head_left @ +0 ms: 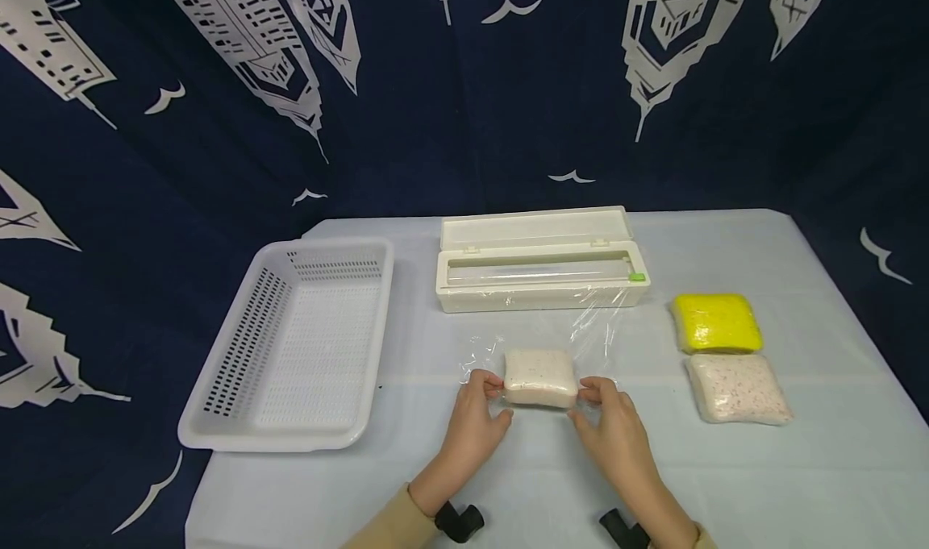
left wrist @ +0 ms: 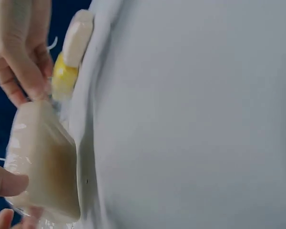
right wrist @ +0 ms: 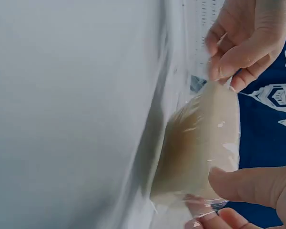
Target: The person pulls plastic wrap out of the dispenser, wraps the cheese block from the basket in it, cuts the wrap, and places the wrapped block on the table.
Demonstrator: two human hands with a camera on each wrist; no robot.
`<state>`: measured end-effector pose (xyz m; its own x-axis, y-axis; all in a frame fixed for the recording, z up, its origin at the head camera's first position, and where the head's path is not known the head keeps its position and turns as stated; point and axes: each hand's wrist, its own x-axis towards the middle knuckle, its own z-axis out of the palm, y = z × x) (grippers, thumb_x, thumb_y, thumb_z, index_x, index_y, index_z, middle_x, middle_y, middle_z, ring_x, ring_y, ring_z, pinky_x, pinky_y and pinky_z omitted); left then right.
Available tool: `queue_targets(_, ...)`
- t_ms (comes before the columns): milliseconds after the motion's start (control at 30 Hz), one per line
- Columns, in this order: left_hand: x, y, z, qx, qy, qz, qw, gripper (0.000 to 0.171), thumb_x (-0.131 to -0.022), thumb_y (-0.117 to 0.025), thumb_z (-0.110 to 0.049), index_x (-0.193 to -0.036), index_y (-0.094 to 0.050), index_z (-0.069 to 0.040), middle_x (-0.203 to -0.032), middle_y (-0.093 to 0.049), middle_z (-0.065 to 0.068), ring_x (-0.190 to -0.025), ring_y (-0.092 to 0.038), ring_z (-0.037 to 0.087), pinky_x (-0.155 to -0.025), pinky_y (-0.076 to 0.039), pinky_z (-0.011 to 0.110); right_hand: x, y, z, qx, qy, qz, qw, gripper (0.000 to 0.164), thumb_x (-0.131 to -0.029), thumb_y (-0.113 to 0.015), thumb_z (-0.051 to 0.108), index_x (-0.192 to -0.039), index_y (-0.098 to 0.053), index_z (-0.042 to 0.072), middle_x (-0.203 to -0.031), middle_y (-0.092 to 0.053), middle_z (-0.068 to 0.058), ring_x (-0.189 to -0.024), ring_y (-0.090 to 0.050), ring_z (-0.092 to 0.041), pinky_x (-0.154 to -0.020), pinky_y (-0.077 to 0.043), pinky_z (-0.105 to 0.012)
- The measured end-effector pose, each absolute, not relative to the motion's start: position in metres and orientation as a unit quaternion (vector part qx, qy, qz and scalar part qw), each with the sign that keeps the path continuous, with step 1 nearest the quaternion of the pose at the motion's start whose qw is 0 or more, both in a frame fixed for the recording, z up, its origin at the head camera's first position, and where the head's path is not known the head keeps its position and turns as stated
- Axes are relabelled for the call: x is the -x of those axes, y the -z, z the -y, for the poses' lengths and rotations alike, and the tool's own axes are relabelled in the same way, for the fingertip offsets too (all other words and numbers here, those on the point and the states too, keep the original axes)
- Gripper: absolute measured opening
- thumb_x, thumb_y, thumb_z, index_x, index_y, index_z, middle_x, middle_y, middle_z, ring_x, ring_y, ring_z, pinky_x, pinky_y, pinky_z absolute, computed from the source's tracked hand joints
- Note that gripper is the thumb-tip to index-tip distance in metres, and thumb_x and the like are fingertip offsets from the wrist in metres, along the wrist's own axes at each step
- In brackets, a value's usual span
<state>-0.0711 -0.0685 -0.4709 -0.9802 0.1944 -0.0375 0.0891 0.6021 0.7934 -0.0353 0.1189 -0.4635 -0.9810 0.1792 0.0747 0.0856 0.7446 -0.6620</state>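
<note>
A cream, speckled block (head_left: 540, 378), like a bar of soap, sits at the front middle of the table with clear plastic wrap (head_left: 593, 335) around it. My left hand (head_left: 473, 420) is at the block's left end, thumb and fingers pinching the wrap there. At the opposite end my right hand (head_left: 613, 432) pinches the wrap in the same way. In the right wrist view the film lies shiny and creased over the block (right wrist: 181, 148), and my right thumb touches its side. The block's underside is hidden. Behind it, film trails to a white wrap dispenser (head_left: 544, 299) with its lid up.
A white perforated basket (head_left: 375, 347) stands at the left. To the right lie a yellow wrapped block (head_left: 717, 323) and a pale speckled wrapped block (head_left: 739, 389), one in front of the other. A white cloth (head_left: 835, 484) covers the table, and a dark printed curtain (head_left: 464, 130) hangs behind.
</note>
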Motion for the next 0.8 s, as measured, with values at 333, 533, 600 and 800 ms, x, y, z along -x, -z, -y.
queue_targets(333, 0.109, 0.462, 0.058, -0.132, -0.331, -0.931, -0.074, 0.033, -0.079, -0.083, -0.017, -0.101, -0.059, -0.011, -0.089, -0.067, -0.002, -0.089, -0.055, 0.018, -0.075, -0.03, 0.028, 0.076, 0.46, -0.133, -0.001, -0.317, 0.93, 0.184, 0.046, -0.07, -0.084, -0.002, -0.109, -0.06, -0.006, -0.088, -0.072, -0.015, -0.089, -0.06, -0.036, -0.092, -0.031, -0.052)
queue_targets(533, 0.135, 0.457, 0.058, -0.141, -0.303, -0.938, -0.092, 0.028, -0.083, -0.08, -0.021, -0.101, -0.062, -0.01, -0.084, -0.073, -0.001, -0.08, -0.06, 0.017, -0.076, -0.032, 0.031, 0.103, 0.458, -0.14, -0.026, -0.304, 0.932, 0.198, 0.032, -0.078, -0.081, 0.003, -0.102, -0.063, -0.004, -0.085, -0.072, -0.016, -0.086, -0.06, -0.035, -0.097, -0.031, -0.052)
queue_targets(600, 0.145, 0.456, 0.058, -0.135, -0.306, -0.938, -0.086, 0.026, -0.084, -0.079, -0.022, -0.101, -0.063, -0.01, -0.083, -0.074, 0.001, -0.08, -0.062, 0.018, -0.076, -0.032, 0.032, 0.112, 0.459, -0.142, -0.035, -0.298, 0.932, 0.203, 0.028, -0.079, -0.08, 0.006, -0.101, -0.064, -0.003, -0.084, -0.072, -0.015, -0.085, -0.06, -0.034, -0.097, -0.032, -0.052)
queue_targets(800, 0.167, 0.457, 0.059, -0.107, -0.333, -0.936, -0.051, 0.024, -0.087, -0.076, -0.026, -0.103, -0.067, -0.011, -0.086, -0.075, 0.004, -0.084, -0.067, 0.02, -0.077, -0.035, 0.033, 0.137, 0.461, -0.145, -0.041, -0.302, 0.934, 0.184, 0.023, -0.084, -0.077, 0.013, -0.099, -0.068, -0.003, -0.086, -0.074, -0.017, -0.085, -0.062, -0.035, -0.096, -0.036, -0.053)
